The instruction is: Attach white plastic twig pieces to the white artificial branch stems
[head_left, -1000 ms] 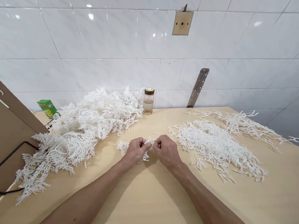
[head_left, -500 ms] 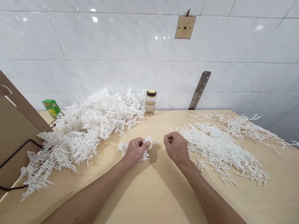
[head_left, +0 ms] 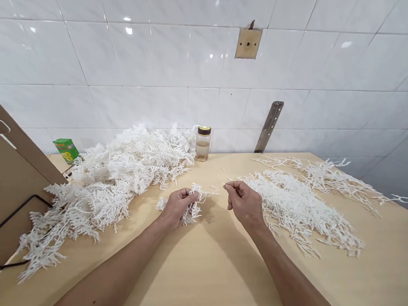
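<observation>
My left hand [head_left: 178, 206] is closed around a white branched sprig [head_left: 191, 215] that looks like plastic foliage. Its tufts stick out past the fingers, and a thin stem points right toward my other hand. My right hand [head_left: 245, 201] hovers a little to the right of that stem, apart from it, with thumb and index finger pinched together. What that pinch holds, if anything, is too small to make out. Just beyond my right hand lies a flat pile of thin white sprigs [head_left: 303, 210].
A large heap of white foliage [head_left: 122, 174] covers the left side, against a cardboard box [head_left: 1, 191] and a green carton [head_left: 66, 150]. By the wall stand a lidded jar [head_left: 202, 145] and a metal strip [head_left: 269, 126]. Bare white branches [head_left: 334, 179] lie far right on the table [head_left: 199, 277].
My right hand has moved slightly away from the stem, so the gap between the hands is wider. The left hand, still holding the sprig, has shifted a little left. The view has tilted slightly.
</observation>
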`<state>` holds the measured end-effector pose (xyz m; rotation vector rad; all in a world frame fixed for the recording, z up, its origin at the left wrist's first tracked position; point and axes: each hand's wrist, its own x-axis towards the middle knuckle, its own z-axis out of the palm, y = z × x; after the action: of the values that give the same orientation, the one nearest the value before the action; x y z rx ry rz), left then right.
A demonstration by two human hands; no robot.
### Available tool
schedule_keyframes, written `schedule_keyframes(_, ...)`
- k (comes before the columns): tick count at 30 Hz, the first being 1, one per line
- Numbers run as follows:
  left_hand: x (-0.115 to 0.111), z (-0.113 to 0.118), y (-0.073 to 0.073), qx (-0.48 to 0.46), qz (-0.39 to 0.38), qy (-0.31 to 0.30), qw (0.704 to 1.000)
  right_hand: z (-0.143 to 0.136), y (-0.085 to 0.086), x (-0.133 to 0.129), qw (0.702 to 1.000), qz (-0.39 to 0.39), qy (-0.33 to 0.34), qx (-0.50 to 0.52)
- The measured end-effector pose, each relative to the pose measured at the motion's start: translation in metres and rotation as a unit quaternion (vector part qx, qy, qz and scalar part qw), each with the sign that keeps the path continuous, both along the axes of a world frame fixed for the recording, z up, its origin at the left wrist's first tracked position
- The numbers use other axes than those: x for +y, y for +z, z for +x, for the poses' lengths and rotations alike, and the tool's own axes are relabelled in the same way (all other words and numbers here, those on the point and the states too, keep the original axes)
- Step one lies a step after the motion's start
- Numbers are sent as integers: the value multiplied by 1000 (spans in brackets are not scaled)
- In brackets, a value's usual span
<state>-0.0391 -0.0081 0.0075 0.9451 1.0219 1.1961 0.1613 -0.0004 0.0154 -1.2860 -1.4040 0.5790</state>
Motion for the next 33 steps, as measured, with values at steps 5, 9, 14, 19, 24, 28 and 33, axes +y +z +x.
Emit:
schedule_keyframes(5,0,-1,1,-9,-11,-14,1000,13,-6,8,994,36,-52,-94)
schedule_keyframes(9,-2,1,3,4,3,-15,1000,19,-7,10,965,100,-116,-213)
schedule_keyframes(14,-4,4,3,18,22,-23,999,-8,-1,-6,985,53,77,-142)
schedule_keyframes(19,-4,3,2,27,26,-35,999,-24,-2,-12,985,14,109,-131)
schedule_keyframes(24,-4,3,2,28,26,-48,998,-20,-2,-10,988,-23,118,-102)
schedule_keyframes(28,-5,4,5,36,13,-43,998,-20,1,-12,986,-39,123,-107)
schedule_keyframes(33,-5,4,7,37,12,-54,998,-22,1,-14,984,-42,143,-98)
